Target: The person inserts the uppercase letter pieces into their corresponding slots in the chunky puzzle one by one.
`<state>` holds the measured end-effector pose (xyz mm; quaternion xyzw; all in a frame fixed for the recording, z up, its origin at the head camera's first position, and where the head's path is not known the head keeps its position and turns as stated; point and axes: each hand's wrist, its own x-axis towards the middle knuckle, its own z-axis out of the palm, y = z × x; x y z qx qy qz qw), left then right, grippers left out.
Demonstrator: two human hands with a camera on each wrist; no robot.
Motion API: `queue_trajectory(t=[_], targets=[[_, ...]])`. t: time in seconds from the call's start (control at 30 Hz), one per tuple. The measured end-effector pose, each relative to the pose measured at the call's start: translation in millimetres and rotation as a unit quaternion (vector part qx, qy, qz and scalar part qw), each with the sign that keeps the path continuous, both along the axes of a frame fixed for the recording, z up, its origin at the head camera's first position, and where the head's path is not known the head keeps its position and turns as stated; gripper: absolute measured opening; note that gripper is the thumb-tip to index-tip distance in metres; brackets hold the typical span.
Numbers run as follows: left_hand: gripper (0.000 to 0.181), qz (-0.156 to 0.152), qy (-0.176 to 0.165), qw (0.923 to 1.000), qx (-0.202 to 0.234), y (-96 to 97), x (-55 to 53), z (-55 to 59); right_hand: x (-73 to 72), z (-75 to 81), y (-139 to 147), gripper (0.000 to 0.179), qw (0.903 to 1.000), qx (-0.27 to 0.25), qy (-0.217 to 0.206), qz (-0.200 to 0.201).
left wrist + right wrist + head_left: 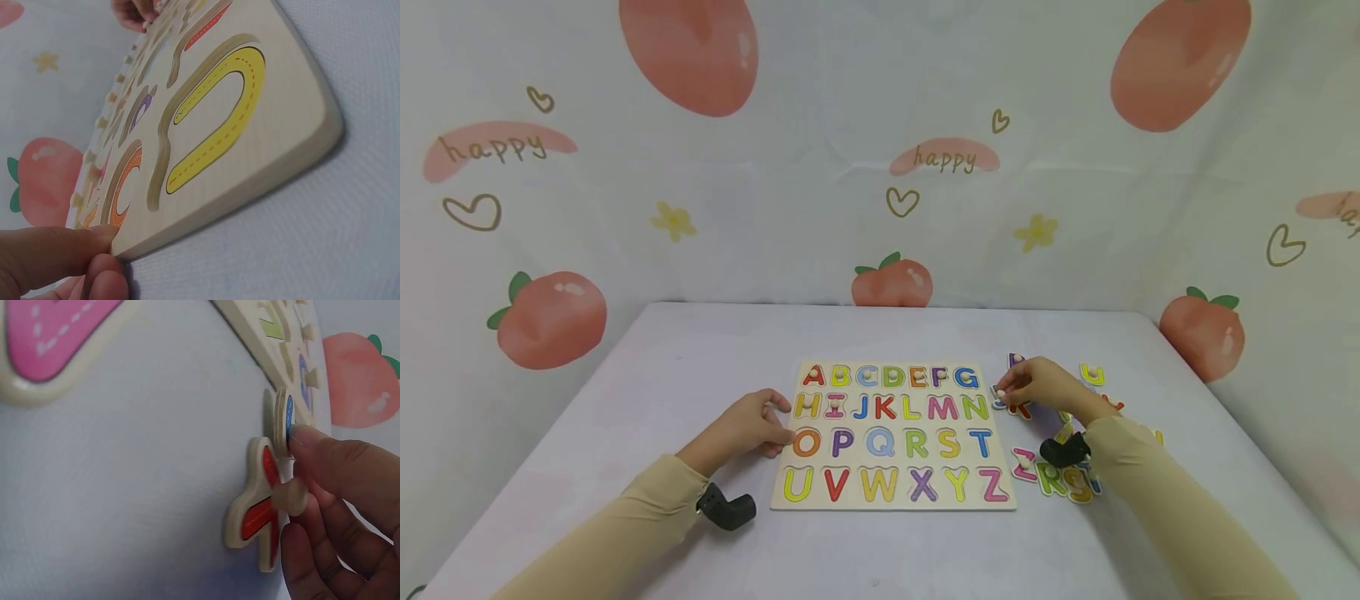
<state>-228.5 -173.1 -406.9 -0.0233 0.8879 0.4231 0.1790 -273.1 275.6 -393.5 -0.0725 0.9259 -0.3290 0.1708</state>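
Observation:
A wooden alphabet puzzle board (891,506) lies flat on the table. My left hand (758,423) is at its left edge, the thumb (94,240) on top by the orange O and the fingers curled at the side. Just past the board's right edge, my right hand (1037,385) pinches a small blue letter piece (289,419), tilted on its edge, between thumb and fingers. Right below those fingers is a red K piece (257,519) with a wooden knob. Knobbed letters A to G fill the top row, with H and I beneath; the other recesses show printed letters.
Loose letter pieces are scattered right of the board: a pink Z (1024,465), a green R (1051,479), an orange S (1078,483), a yellow U (1092,373) and a purple one (1015,360). The right forearm covers several. A printed cloth (820,208) hangs behind the table.

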Motion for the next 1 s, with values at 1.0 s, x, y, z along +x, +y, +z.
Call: queue_trajectory(t=[1.0], targets=[[0.049,-0.002,0.001,1.0000,-0.005,-0.3,-0.4,0.0,13.8,20.1,-169.6,0.012,0.9924,-0.096,0.075,0.020]])
